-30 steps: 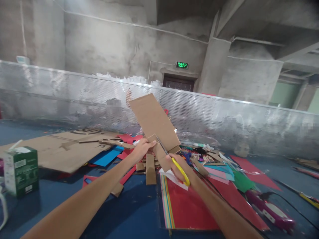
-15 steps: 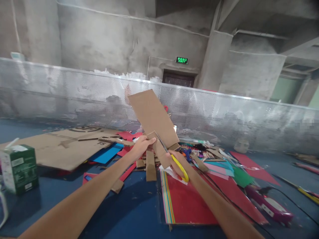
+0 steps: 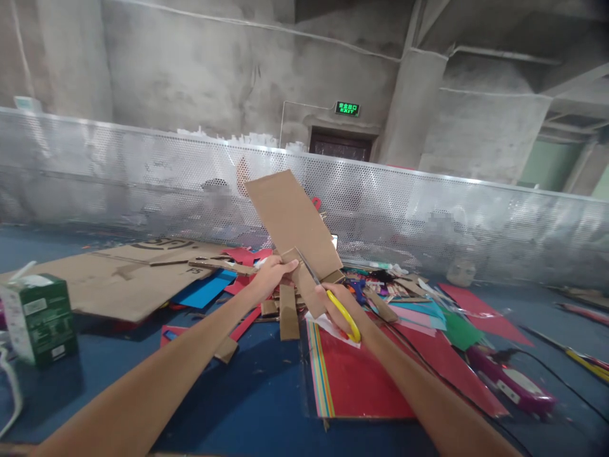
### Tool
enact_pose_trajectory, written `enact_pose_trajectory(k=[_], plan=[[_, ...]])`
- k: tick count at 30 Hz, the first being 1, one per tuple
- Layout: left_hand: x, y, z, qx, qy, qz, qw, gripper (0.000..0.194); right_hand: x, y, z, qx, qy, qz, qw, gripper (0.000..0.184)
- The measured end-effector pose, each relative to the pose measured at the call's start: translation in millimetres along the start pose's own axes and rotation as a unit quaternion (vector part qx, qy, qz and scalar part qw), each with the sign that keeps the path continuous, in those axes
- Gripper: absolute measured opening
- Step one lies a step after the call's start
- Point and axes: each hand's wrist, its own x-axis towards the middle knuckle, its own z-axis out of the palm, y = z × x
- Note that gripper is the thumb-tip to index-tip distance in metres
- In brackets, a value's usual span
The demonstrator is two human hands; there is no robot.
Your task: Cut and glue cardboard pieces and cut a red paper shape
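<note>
My left hand [image 3: 275, 277] is closed on a small piece of cardboard [image 3: 307, 289], thumb on top at its left edge. Yellow-handled scissors [image 3: 343, 312] sit in my right hand [image 3: 339, 303], its fingers wrapped round the handles. The scissor blades point up and left along the small piece; whether they cut into it I cannot tell. Directly behind stands a larger tilted cardboard panel [image 3: 290, 216], partly covered by the small piece. Below my hands lie cardboard strips [image 3: 288, 317] and a stack of coloured paper with a red top sheet [image 3: 366, 374].
A large flat cardboard sheet [image 3: 118, 279] and a green box [image 3: 40, 320] are on the left. To the right lie a purple device with a cable [image 3: 516, 384], a green sheet [image 3: 459, 330] and red sheets. A perforated metal barrier [image 3: 404, 209] runs across the back.
The view has shifted slightly, so the background sits a little higher. Both hands keep their holds on the cardboard and scissors, with barely any movement.
</note>
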Motion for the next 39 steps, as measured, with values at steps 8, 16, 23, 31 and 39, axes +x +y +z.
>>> enact_pose_trajectory(k=[8, 16, 23, 31, 39], plan=[[-1, 1, 2.1, -0.028, 0.009, -0.008, 1.0, 0.039, 7, 12, -1, -0.076, -0.019, -0.052, 0.996, 0.053], [-1, -3, 6.6, -0.056, 0.023, 0.011, 0.998, 0.041, -4, -3, -13, 0.071, -0.068, 0.029, 0.995, 0.051], [2, 3, 8.5, -0.12, 0.07, 0.026, 0.99, 0.038, -11, -5, -47, 0.141, -0.166, 0.014, 0.976, 0.062], [11, 15, -15.3, -0.235, 0.201, 0.008, 0.951, 0.013, 4, 20, -53, 0.223, -0.089, 0.011, 0.971, 0.061], [-7, -5, 32.2, -0.194, 0.111, -0.013, 0.975, 0.023, 13, 5, -28, 0.331, 0.121, 0.036, 0.935, 0.052]])
